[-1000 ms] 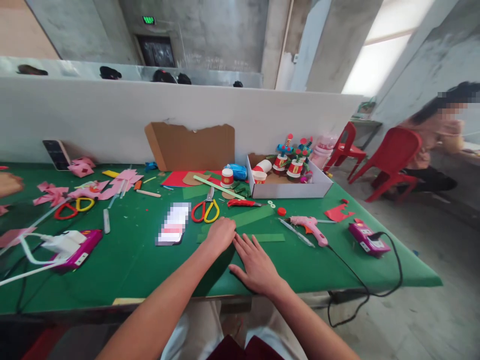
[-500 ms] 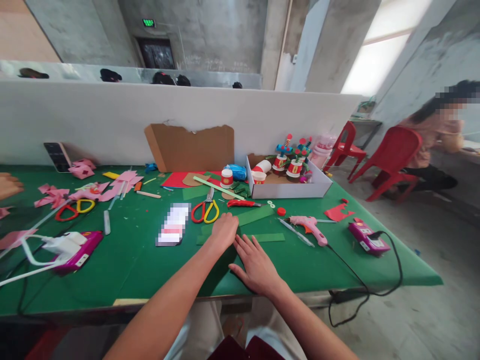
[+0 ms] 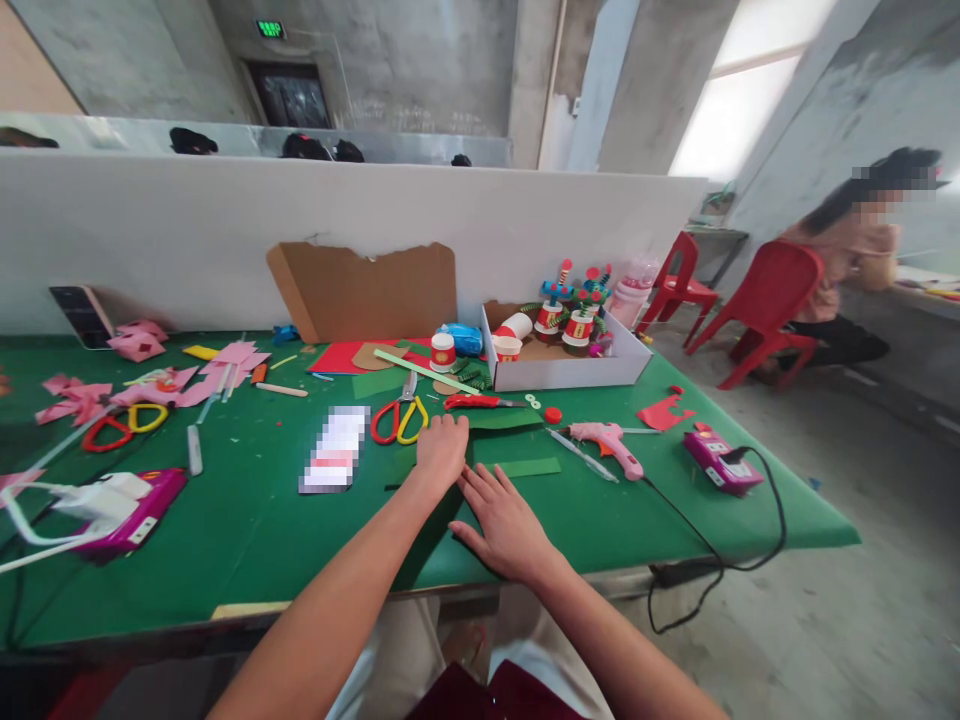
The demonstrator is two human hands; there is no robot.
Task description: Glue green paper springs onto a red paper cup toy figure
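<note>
Left hand [image 3: 441,449] lies curled, knuckles up, on a green paper sheet [image 3: 431,530] near the table's [image 3: 225,540] front edge; whether it pinches anything under the fingers cannot be told. Right hand [image 3: 504,522] is open and flat, palm down, fingers spread, pressing the same sheet just beside the left. A green strip [image 3: 525,467] lies just beyond the right hand's fingertips.

Step in hand, as I judge it: flattening or creasing the sheet, one hand anchoring while the other presses. Next move would call for steady pressure from the right palm so the sheet does not slide.

Scissors [image 3: 397,420] lie just behind the left hand, a red knife [image 3: 472,402] beside them. A glue gun [image 3: 611,445] rests toward the right edge, a white box [image 3: 570,368] behind it.
</note>
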